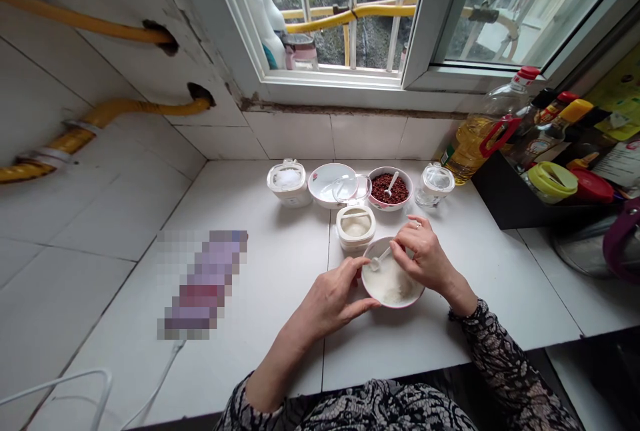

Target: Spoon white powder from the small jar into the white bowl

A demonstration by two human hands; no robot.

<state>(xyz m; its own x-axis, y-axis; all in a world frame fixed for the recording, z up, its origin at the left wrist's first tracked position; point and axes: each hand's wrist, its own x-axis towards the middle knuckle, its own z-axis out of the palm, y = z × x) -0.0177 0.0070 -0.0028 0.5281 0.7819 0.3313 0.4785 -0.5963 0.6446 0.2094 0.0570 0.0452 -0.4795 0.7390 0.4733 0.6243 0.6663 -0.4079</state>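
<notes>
A white bowl (419, 292) of pale, fine grains stands on the counter in front of me. My left hand (333, 301) is closed around the bowl's left side, fingers and thumb on its rim. Over the bowl's right side, my right hand (423, 254) pinches the handle of a small white spoon (376, 263). The spoon's head is above the grains near the left rim; whether it touches them I cannot tell. Just behind the bowl sits a square jar (356, 238) with its clear lid up and pale contents inside.
Along the back stand a lidded jar (288, 188), a white bowl (325, 188), a bowl of dark red beans (389, 190) with a spoon, and a clear jar (434, 186). An oil bottle (470, 141) and a black condiment box (493, 194) are right. A blurred purple object (207, 284) with a cable lies left.
</notes>
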